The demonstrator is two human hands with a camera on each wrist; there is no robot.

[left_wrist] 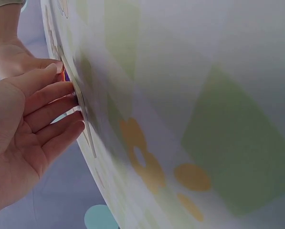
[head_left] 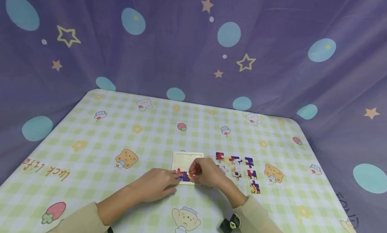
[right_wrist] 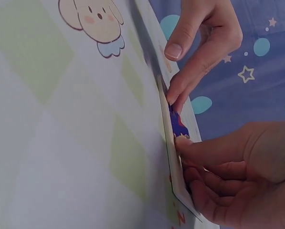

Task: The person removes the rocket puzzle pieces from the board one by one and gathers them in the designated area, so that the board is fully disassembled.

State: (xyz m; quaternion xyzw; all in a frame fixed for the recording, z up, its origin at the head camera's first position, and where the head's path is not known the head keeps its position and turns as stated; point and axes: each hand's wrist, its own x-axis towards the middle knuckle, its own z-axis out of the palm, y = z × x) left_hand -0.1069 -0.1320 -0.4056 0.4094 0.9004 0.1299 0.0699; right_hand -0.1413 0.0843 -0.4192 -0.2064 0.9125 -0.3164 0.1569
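A shallow wooden puzzle tray (head_left: 183,159) lies on the table, with joined red and purple jigsaw pieces (head_left: 181,175) along its near side. My left hand (head_left: 157,185) rests its fingertips on the tray's left edge and the pieces there, fingers fairly straight. From the right, my right hand (head_left: 208,172) pinches a red and yellow jigsaw piece (head_left: 191,175) between thumb and fingers, right beside the joined ones. In the right wrist view, the thumb of that hand (right_wrist: 242,157) is low at the tray's rim, and its fingers hide most of the piece.
Loose jigsaw pieces lie in rough rows right of the tray, among them a red one (head_left: 220,156), a purple one (head_left: 249,162) and a yellow-patterned one (head_left: 255,187). A checked cloth (head_left: 151,139) covers the table. A purple curtain (head_left: 181,41) hangs behind it.
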